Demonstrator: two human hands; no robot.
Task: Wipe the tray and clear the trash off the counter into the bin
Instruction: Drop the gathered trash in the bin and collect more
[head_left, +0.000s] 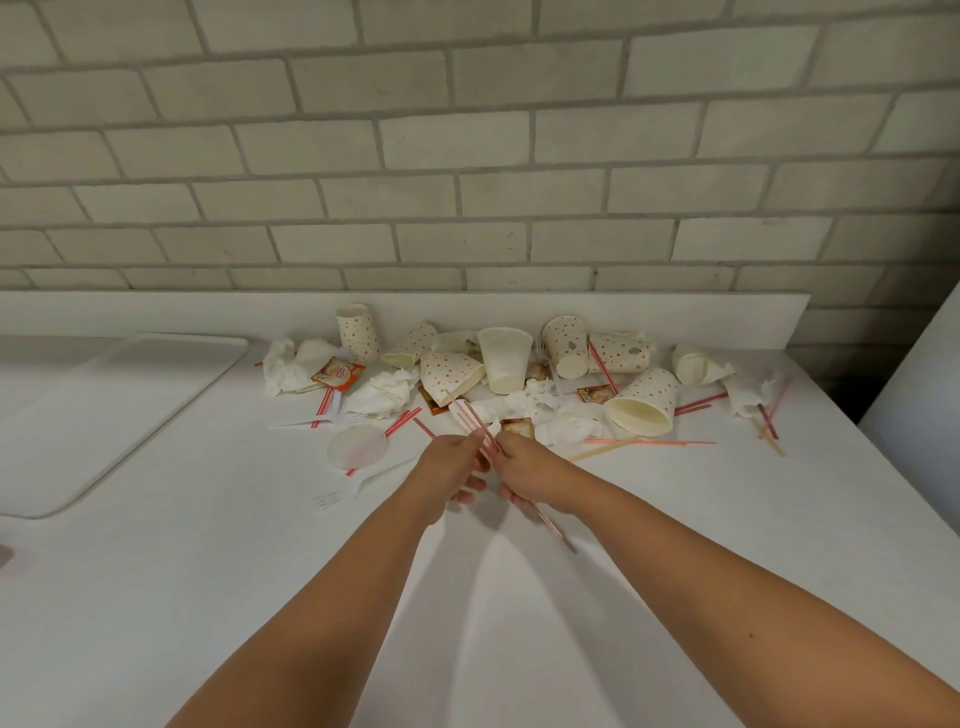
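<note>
R hand (527, 467): fingers closed round a straw bundle (475, 418), red-striped; tips poke up toward the pile, tails stick out below the fist toward the near edge. L hand (449, 470): right beside it, fingers curled, thumb up against the same bundle. Can't tell if it really pinches or only steadies; blur.

Both hands sit over the counter (291, 597), just in front of the trash heap.

Heap along the back edge: dotted paper cups (644, 402), mostly tipped, a few upright; crumpled napkins (382, 395); sachets (337, 371); clear lid (357, 448); white forks (353, 486) nearer the person; loose straws (649, 442) fanned out to the right.

Tray (156, 374): white, flat on the counter, far left, well apart from the hands. Looks bare. No cloth in view. Bin not in view.

Step, my read: gathering straws by hand, early in the clear-off; most trash not yet lifted.

Next calls for: square up the bundle in one fist, free the other hand to sweep in more strays, then carry to the bin. Thin straws slip easily, so keep the grip tight and mid-length.
</note>
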